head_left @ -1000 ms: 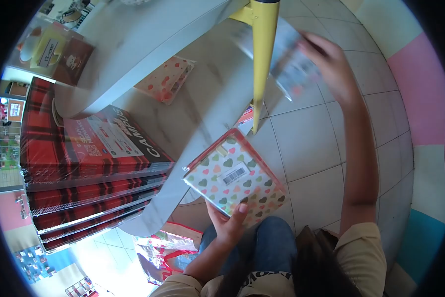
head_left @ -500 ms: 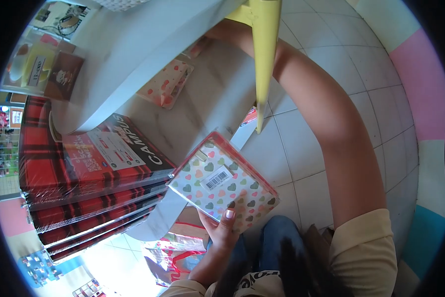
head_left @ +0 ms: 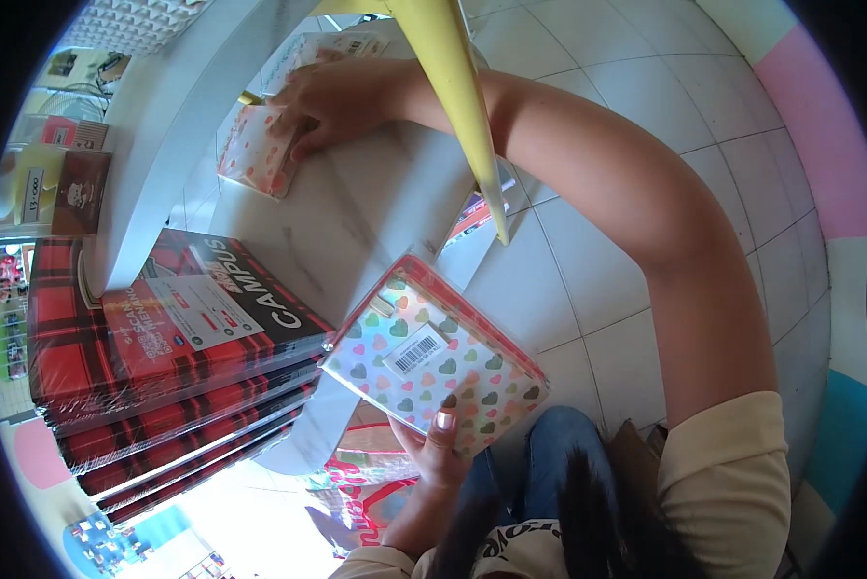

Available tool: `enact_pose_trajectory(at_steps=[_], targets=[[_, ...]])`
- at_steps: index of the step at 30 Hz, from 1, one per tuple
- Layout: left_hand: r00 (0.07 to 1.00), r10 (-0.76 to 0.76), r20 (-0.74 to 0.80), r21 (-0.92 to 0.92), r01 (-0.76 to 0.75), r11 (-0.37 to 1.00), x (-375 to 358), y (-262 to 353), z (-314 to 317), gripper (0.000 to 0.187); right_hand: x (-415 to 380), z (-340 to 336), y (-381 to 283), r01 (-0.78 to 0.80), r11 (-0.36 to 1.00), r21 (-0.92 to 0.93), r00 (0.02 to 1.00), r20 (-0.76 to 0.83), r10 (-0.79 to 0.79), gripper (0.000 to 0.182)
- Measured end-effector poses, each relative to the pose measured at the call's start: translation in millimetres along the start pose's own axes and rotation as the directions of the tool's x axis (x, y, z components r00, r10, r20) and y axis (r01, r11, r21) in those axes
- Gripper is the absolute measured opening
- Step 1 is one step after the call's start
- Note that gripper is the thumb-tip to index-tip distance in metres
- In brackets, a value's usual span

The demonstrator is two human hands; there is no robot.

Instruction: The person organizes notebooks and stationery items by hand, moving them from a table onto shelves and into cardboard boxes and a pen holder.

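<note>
My left hand [head_left: 438, 454] grips a small stack of plastic-wrapped notebooks [head_left: 453, 372], thumb on top. The upper cover has green, pink and orange hearts and a barcode sticker, and a red edge shows beneath. My right hand [head_left: 332, 106] reaches past the yellow table leg [head_left: 453, 77] to the marble-patterned lower shelf [head_left: 356, 203]. Its fingers are spread, with the tips at a wrapped notebook with red and pink spots [head_left: 257, 154]. Another wrapped pack [head_left: 366, 43] lies just behind that hand.
Shrink-wrapped red plaid CAMPUS packs [head_left: 182, 328] are stacked at the left, under the white tabletop edge [head_left: 178, 106]. Clear boxes with a price label [head_left: 36, 193] stand at the far left. A red and white bag [head_left: 371, 482] is below, and floor tiles [head_left: 588, 251] spread to the right.
My right hand has come into sight at the spotted notebook on the lower shelf. The view has shifted, showing more of the shelf's far end. My left hand still holds the heart-covered notebooks.
</note>
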State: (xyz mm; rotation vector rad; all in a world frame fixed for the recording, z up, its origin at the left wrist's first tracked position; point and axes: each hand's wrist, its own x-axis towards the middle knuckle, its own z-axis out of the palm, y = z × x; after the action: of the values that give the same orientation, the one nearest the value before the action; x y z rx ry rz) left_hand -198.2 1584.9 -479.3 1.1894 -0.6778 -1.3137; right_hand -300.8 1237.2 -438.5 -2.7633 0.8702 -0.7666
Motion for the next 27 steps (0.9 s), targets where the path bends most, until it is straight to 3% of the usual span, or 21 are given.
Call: enact_pose_trajectory(at_steps=[4,13,15,18,20,22,24,25,26,27], targets=[[1.0,-0.011,-0.015,-0.01,0.01,1.0,-2,1,1,0.075,-13,2,3,-0.192,0.964,-0.182,0.961,-0.235,0.147,0.047],[0.999,0.002,-0.047,0.051,0.0,0.999,-2,9,8,0.077,-3,13,29,-0.177,0.964,-0.197,0.977,-0.154,0.148,0.043],[0.998,0.018,-0.06,0.056,-0.015,0.998,-2,10,9,0.077,-13,4,24,-0.19,0.978,-0.091,0.957,-0.242,0.163,0.042],[0.997,0.053,-0.055,0.042,-0.051,0.998,-2,13,13,0.078,-64,-28,13,-0.223,0.932,0.287,0.879,-0.354,0.32,0.04],[0.995,0.095,-0.044,0.032,-0.094,0.995,-1,15,15,0.078,-124,-58,5,-0.423,0.547,0.722,0.754,-0.055,0.655,0.032],[0.99,0.142,-0.004,0.091,-0.141,0.986,4,14,16,0.078,-174,-75,-39,-0.367,0.48,0.797,0.496,-0.269,0.826,0.024],[0.989,0.149,0.014,0.104,-0.15,0.983,12,11,17,0.084,-205,-80,-89,-0.494,0.342,0.799,0.578,0.007,0.816,0.024],[0.991,0.131,0.012,0.097,-0.132,0.986,16,10,18,0.09,-212,-64,-114,-0.329,0.252,0.91,0.687,0.047,0.726,0.03],[0.993,0.114,0.012,0.089,-0.114,0.989,19,9,17,0.095,-214,-64,-135,-0.445,0.313,0.839,0.774,0.185,0.605,0.045],[0.995,0.095,-0.014,0.034,-0.095,0.995,18,9,20,0.095,-210,-72,-150,-0.501,0.295,0.814,0.793,0.295,0.532,0.055]])
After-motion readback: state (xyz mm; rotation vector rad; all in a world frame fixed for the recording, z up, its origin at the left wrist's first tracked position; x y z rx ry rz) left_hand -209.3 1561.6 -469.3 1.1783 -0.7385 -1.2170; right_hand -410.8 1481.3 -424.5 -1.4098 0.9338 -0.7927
